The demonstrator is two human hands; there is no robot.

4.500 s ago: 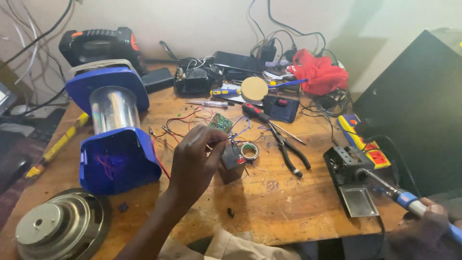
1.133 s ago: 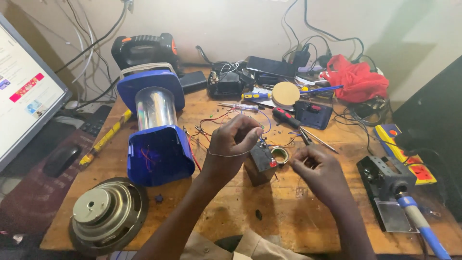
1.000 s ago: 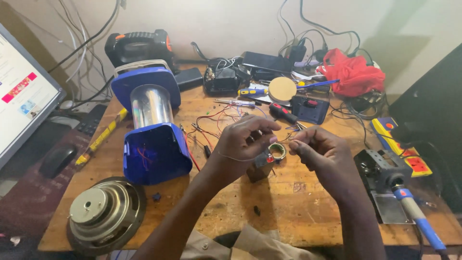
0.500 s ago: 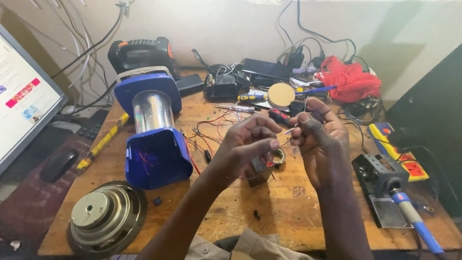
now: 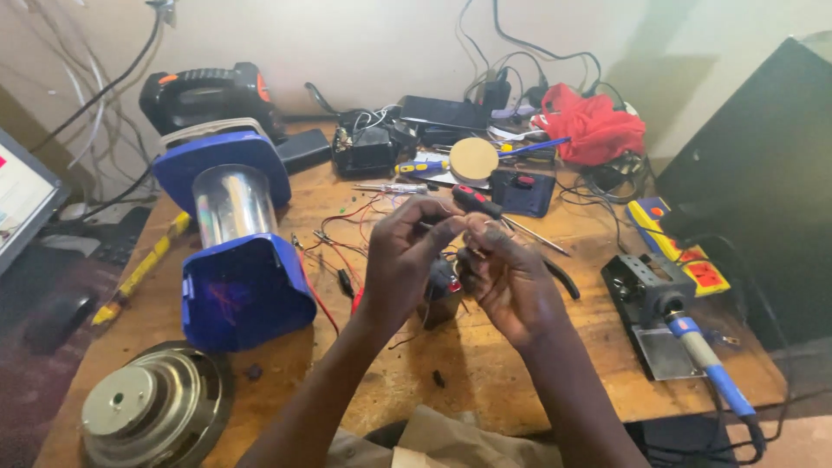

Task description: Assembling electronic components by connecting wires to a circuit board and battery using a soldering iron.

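Both hands are meeting above the counter [image 5: 520, 381]: the left hand [image 5: 403, 260] and right hand [image 5: 507, 277] are pinching a thin wire [image 5: 458, 227] between closed fingertips, holding it steady over a small dark part [image 5: 442, 290].

The worktop [image 5: 511, 364] is bare wood, matt, scuffed and stained. The blue housing [image 5: 247, 290] beside the left hand [image 5: 403, 260] looks like glossy smooth plastic, with a shiny, reflective metal cylinder [image 5: 230, 204] in its middle. The speaker driver [image 5: 156, 407] at the near corner is dull brushed metal. A crumpled red cloth [image 5: 594, 126] lies at the back. The soldering iron [image 5: 706, 368] has a smooth blue plastic handle, and its stand [image 5: 646, 286] is dark matt metal.
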